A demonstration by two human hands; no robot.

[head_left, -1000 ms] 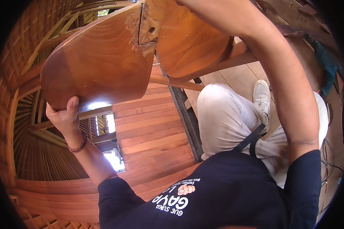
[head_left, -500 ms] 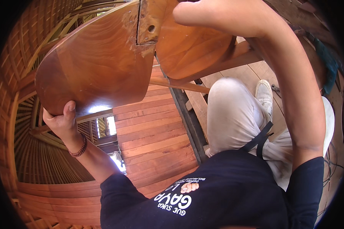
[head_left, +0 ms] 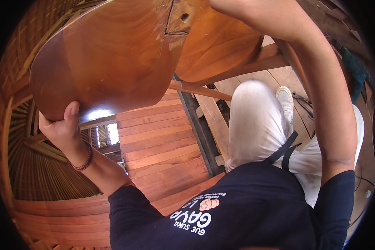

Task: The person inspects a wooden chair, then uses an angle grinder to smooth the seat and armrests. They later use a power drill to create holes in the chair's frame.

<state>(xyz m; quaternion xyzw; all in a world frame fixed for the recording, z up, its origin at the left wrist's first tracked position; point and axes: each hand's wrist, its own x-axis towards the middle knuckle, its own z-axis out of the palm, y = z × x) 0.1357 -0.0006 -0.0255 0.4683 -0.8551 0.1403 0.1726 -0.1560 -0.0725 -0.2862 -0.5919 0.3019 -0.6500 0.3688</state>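
The left hand (head_left: 62, 129) is closed on the lower left edge of a large curved wooden panel (head_left: 112, 58), a glossy reddish-brown shell held up in the far left and centre of the view. The thumb (head_left: 72, 114) lies flat against the near polished face of the panel, pointing upward, while the remaining fingers wrap round the rim to the far side and are hidden from the camera. The panel's edge therefore sits in the fork between thumb and fingers, with the bulk of the panel rising above and to the right of the hand. A dark beaded bracelet (head_left: 84, 160) circles the left wrist. Near the top centre the panel carries a rough, paler patch with a small round hole (head_left: 184, 17). To the right of that patch a second curved wooden surface (head_left: 221, 46) of similar colour continues behind the right forearm (head_left: 321, 96), which runs upward along the right side and leaves the view at the top; the right hand itself is out of sight, so its grip cannot be judged. A slim wooden rail (head_left: 200, 89) crosses below the panel, running to the right. Beneath lie reddish floor planks (head_left: 158, 146) and a dark metal beam (head_left: 200, 133). The person wears pale trousers (head_left: 258, 125), a white shoe (head_left: 285, 98) and a dark printed shirt (head_left: 246, 204). A teal object (head_left: 354, 71) lies at the far right; its kind cannot be determined.
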